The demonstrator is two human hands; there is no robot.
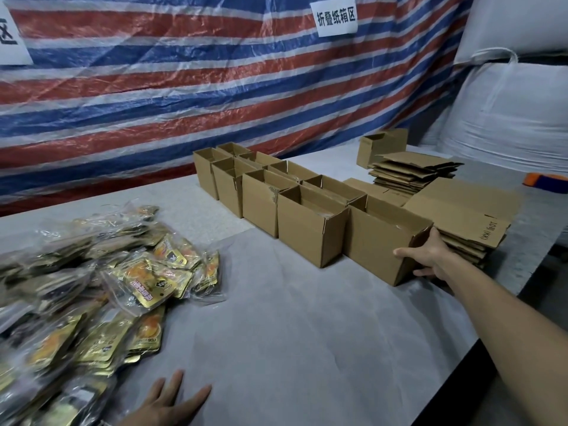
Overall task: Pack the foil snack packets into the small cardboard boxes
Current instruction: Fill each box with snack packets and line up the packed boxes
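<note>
Your right hand (428, 258) grips the nearest brown cardboard box (375, 241); your left hand (170, 401) lies flat, fingers spread, beside gold foil snack packets (101, 290).

Your right hand (430, 256) grips the right end of the nearest box (378, 241), which stands on the table (292, 318). Left of the grip and running away from you, the other open boxes (267, 195) stand in two touching rows. Just right of the grip lies a stack of flat cartons (467, 241), and a second stack (412, 173) lies behind it. Well left of the grip and nearer you, the foil packets (92, 287) lie heaped. Your left hand (172, 404) rests flat on the table beside them.
</note>
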